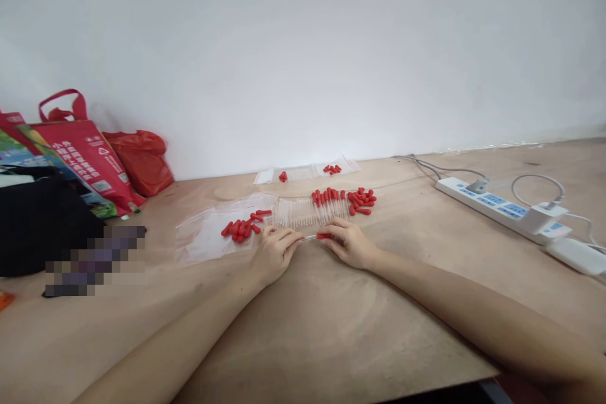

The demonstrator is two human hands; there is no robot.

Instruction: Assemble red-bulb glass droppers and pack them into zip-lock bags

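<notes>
My left hand point(278, 251) pinches one end of a thin clear dropper tube point(309, 238). At its other end, my right hand point(349, 243) grips a red rubber bulb point(324, 236); bulb and tube meet between the hands, but how far one sits over the other cannot be made out. Just beyond my fingers lies a row of clear dropper tubes point(293, 211), and those on its right side carry red bulbs point(327, 196). A loose pile of red bulbs point(362, 199) is right of the row. More loose bulbs point(240, 230) rest on a plastic bag point(201, 237) at left.
Farther back, another clear bag point(353, 165) lies near the wall with small red bulbs point(332, 169). A white power strip point(497, 207) with plugs and cables is at right. Red shopping bags point(89, 158) and a black bag point(42, 221) stand at left.
</notes>
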